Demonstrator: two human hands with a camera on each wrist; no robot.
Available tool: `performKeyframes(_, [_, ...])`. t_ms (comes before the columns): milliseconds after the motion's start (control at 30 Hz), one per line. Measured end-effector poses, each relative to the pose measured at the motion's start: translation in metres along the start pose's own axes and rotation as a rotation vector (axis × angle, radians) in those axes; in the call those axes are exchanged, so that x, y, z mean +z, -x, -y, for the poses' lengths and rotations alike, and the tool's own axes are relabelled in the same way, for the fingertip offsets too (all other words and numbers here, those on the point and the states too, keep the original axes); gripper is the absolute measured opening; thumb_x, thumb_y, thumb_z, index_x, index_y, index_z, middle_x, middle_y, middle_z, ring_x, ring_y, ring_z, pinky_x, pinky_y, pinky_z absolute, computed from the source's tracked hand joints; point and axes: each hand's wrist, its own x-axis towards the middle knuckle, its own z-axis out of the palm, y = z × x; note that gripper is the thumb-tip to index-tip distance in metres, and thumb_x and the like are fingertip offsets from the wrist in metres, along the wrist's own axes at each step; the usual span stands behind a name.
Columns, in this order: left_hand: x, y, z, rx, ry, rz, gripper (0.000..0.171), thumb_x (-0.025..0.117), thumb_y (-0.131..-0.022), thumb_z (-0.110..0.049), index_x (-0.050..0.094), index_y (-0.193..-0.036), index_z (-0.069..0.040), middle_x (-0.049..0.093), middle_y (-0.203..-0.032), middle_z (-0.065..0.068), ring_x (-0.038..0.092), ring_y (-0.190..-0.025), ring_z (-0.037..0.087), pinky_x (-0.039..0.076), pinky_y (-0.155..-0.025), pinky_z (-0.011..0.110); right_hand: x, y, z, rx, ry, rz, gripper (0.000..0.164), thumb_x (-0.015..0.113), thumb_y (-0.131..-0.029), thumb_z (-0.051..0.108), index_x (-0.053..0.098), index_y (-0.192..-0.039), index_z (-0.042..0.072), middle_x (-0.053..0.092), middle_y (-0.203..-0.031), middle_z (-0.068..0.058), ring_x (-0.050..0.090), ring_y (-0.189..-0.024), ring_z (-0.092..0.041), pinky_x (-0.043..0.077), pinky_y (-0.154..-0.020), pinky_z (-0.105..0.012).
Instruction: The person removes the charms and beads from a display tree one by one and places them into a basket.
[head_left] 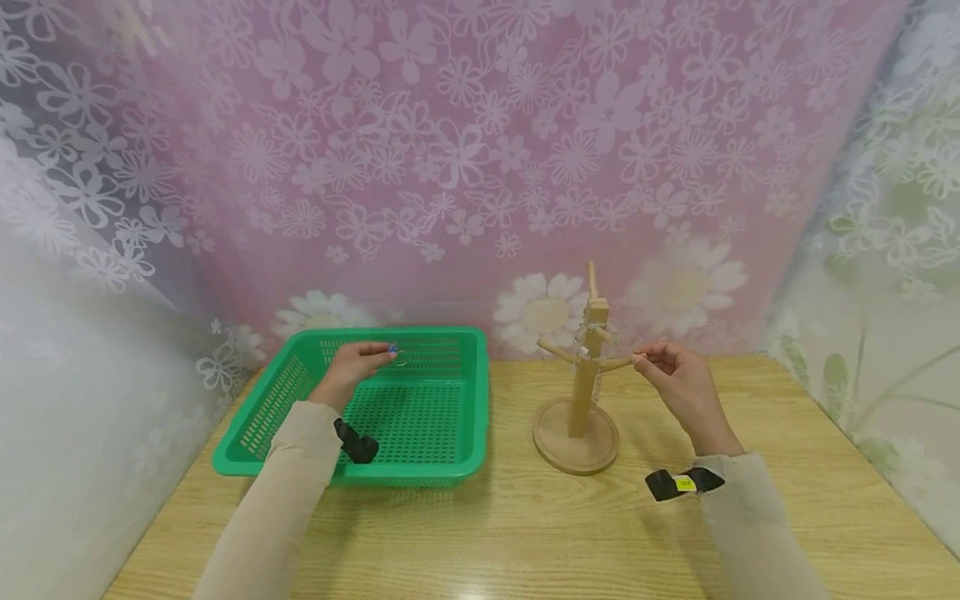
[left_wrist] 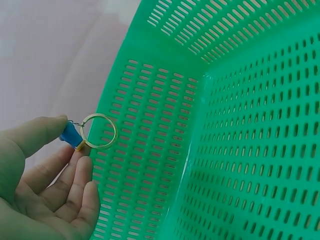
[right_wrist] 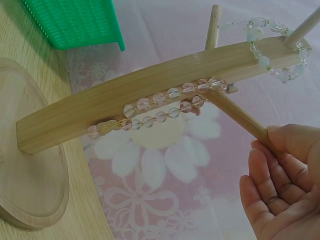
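Over the green basket [head_left: 480, 417], my left hand [head_left: 356, 371] pinches a keychain with a blue charm [left_wrist: 73, 135] and a gold ring [left_wrist: 116, 134]; the ring hangs free of the fingers. My right hand [head_left: 682, 387] pinches the end of a peg [right_wrist: 240, 114] on the wooden stand [head_left: 583, 400]. A pink and clear bead bracelet [right_wrist: 159, 98] hangs from that peg, close to the post. Another bracelet, of pale green and clear beads [right_wrist: 265, 62], hangs on an upper peg.
The stand's round base [head_left: 551, 450] rests on the wooden table [head_left: 525, 542], right of the basket. Behind the table hangs a pink flowered curtain [head_left: 450, 125], with pale flowered cloth [head_left: 900, 292] at the right side.
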Motion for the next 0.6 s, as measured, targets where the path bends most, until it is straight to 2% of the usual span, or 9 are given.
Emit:
performKeyframes(300, [-0.0003, 0.0039, -0.0013, 0.029, 0.01, 0.011, 0.047, 0.055, -0.097, -0.015, 0.043, -0.138, 0.004, 0.037, -0.144, 0.021, 0.035, -0.133, 0.036, 0.03, -0.109, 0.046, -0.0001, 0.0006, 0.0008, -0.004, -0.002, 0.002, 0.031, 0.061, -0.093, 0.025, 0.062, -0.104, -0.004, 0.059, -0.089, 0.004, 0.057, -0.077, 0.001, 0.048, -0.068, -0.014])
performKeyframes(600, [-0.0005, 0.0057, 0.0, 0.05, -0.004, -0.007, 0.045, 0.055, -0.097, -0.016, 0.046, -0.136, 0.004, 0.042, -0.141, 0.022, 0.04, -0.129, 0.036, 0.033, -0.107, 0.046, 0.0004, 0.0002, -0.0005, -0.011, -0.021, 0.0, 0.03, 0.062, -0.093, 0.023, 0.062, -0.103, -0.005, 0.059, -0.087, 0.006, 0.058, -0.075, 0.001, 0.049, -0.068, -0.015])
